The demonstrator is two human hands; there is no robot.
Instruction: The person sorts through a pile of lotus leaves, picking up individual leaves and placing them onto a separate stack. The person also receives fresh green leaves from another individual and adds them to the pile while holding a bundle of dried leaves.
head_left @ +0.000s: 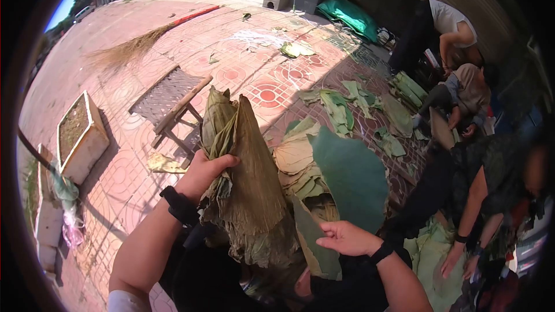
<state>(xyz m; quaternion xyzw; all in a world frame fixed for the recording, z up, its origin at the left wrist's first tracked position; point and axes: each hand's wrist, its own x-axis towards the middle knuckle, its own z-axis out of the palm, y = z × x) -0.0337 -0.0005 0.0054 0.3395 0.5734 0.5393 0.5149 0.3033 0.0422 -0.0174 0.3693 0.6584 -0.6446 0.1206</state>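
My left hand [213, 169] is wrapped round a bundle of dry, brown-green folded leaves [251, 167], which stands upright in front of me. To the right, my right hand [348, 238] pinches the edge of a smaller green leaf piece [315, 242] between thumb and fingers. Behind that hand rises a large dark green leaf [352, 173]. A stack of pale, yellowish leaves [298, 159] lies between the bundle and the large leaf. What supports the stack is mostly hidden.
A woven stool [165, 101] stands ahead on the left, near a soil-filled white box [84, 138] and a broom [139, 43]. Loose leaves [338, 110] lie on the paving. Several people sit or bend at the right, one with hands on pale leaves [436, 260].
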